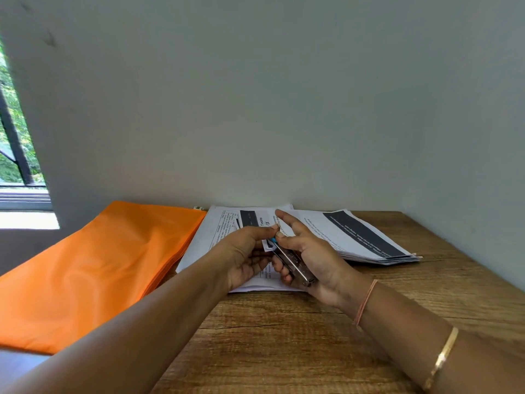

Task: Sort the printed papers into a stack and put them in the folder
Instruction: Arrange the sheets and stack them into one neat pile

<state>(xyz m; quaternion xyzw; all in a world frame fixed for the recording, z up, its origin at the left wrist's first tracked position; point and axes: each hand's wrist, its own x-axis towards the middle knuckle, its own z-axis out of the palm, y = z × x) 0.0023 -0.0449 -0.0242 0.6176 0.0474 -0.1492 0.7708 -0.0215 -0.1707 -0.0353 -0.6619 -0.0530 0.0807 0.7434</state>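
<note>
The right hand (309, 260) grips a slim silver metal stapler (294, 263); the left hand (244, 251) pinches its blue-tipped end. White printed papers (366, 237) lie in two loose piles at twelve and one o'clock on the wooden surface (284, 336). The flat orange folder (93, 265) at nine o'clock looks unfilled, so stacking and filing remain.

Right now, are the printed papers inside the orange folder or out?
Out: the printed papers lie in piles on the wooden table, right of the orange folder.

Shiny metal stapler (294, 263), grainy wood table (284, 351) — matt.
</note>
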